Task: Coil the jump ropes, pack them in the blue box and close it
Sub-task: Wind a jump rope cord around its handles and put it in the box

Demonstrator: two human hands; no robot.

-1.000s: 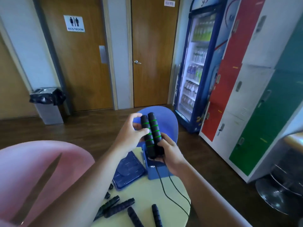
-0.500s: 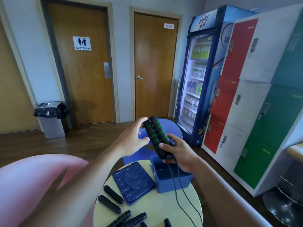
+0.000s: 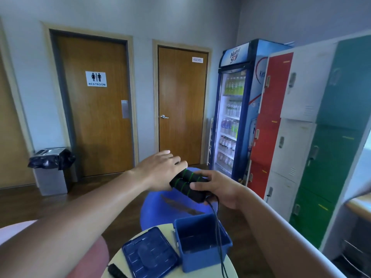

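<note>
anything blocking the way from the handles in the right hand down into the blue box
Nothing visible does. The blue box stands open below the handles that the right hand grips, and its lid lies beside it. Only the rope's own cord hangs across the opening.

A restroom door (image 3: 96, 109) is standing at eleven o'clock, a lined bin (image 3: 52, 169) sitting at nine. A drinks fridge (image 3: 234, 109) is glowing at one, coloured lockers (image 3: 301, 127) running along three. A blue chair (image 3: 154, 209) is sitting beyond the round worktop (image 3: 231, 266).
</note>
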